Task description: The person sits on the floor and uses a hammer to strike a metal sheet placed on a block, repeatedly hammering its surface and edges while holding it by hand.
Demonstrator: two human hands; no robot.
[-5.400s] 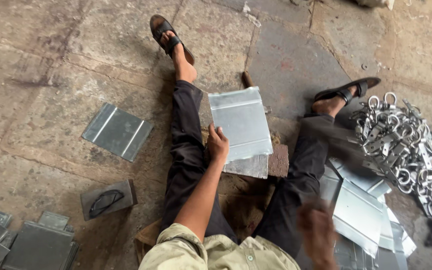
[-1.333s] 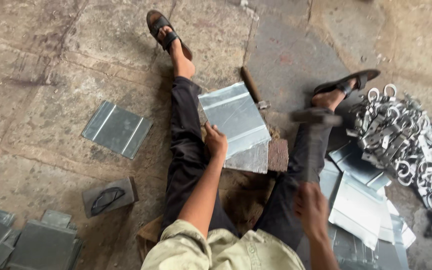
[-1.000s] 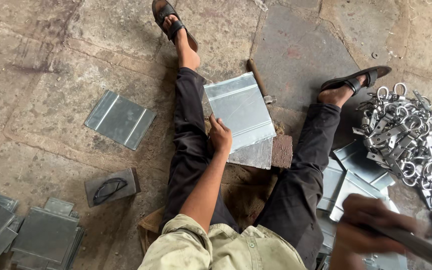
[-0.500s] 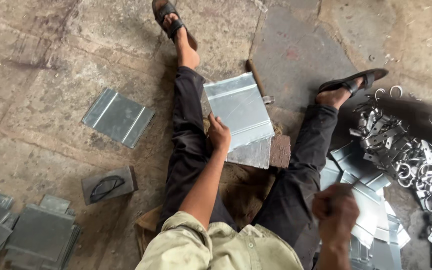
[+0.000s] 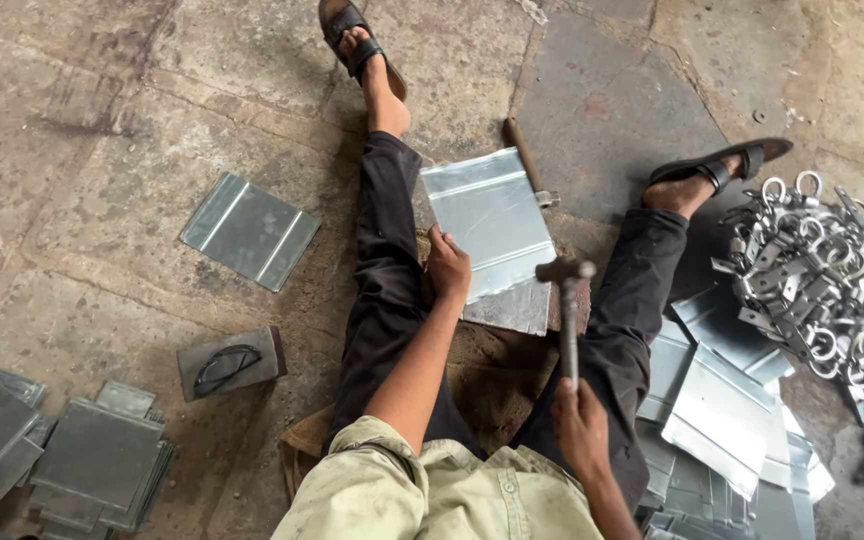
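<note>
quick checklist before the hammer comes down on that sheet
1. Grip on the hammer: ok, the right hand is closed around the handle's lower end.
2. Metal sheet held steady: ok, the left hand presses on its near left edge.
3. Fingers away from the hammer head: ok, the head hovers at the sheet's right edge, apart from them.
4. Support under the sheet: cannot tell, only a dark block edge shows below its near end.
5. Legs out of the way: ok, they lie either side of the sheet.
6. Second tool beyond the sheet: cannot tell whether it touches.
</note>
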